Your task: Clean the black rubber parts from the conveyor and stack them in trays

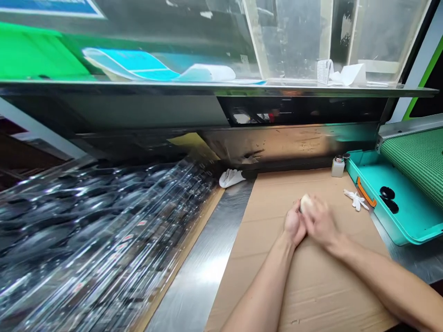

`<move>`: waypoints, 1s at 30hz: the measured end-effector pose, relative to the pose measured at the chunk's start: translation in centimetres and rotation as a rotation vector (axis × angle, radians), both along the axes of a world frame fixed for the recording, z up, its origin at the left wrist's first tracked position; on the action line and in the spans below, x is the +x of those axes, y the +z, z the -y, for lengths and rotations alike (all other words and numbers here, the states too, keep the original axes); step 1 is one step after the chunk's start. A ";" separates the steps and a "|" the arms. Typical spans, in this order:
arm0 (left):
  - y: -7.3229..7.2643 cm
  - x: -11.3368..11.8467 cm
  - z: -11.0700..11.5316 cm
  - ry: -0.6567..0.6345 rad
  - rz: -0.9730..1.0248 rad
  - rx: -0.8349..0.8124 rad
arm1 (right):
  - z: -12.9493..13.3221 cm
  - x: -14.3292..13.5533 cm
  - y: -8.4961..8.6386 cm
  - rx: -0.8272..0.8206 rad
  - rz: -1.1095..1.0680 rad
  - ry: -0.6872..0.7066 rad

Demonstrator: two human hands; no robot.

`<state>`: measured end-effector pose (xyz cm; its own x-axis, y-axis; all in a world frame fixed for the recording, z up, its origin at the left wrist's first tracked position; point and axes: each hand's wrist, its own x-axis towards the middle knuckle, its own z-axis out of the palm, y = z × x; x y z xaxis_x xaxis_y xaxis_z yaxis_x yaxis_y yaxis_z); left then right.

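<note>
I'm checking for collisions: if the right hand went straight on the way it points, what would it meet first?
Probably the left hand, with the small pale item by its fingers; the right hand is blurred, so depth and exact contact are unclear.

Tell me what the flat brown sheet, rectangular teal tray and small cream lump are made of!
Flat brown sheet: probably matte cardboard, from its colour and faint creases. Rectangular teal tray: likely smooth plastic, from its even, shiny walls. Small cream lump: perhaps cloth or sponge; dull, but too blurred to tell.
</note>
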<state>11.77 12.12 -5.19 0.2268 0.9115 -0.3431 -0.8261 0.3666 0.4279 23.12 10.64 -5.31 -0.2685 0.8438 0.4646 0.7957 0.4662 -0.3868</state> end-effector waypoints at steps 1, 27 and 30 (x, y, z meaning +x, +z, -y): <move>0.1 0.0 0.0 -0.011 -0.002 0.001 | 0.0 -0.1 -0.1 0.012 0.004 0.015; -0.3 0.8 0.4 0.001 -0.101 0.094 | -0.3 0.3 1.5 -0.285 0.060 -0.183; -0.3 0.5 0.2 -0.018 -0.103 0.084 | -0.8 1.5 1.4 -0.271 0.056 -0.176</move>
<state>12.24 11.87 -5.48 0.2105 0.9341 -0.2883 -0.7699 0.3402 0.5400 24.62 11.42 -3.94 -0.1259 0.9704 0.2059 0.8783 0.2056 -0.4316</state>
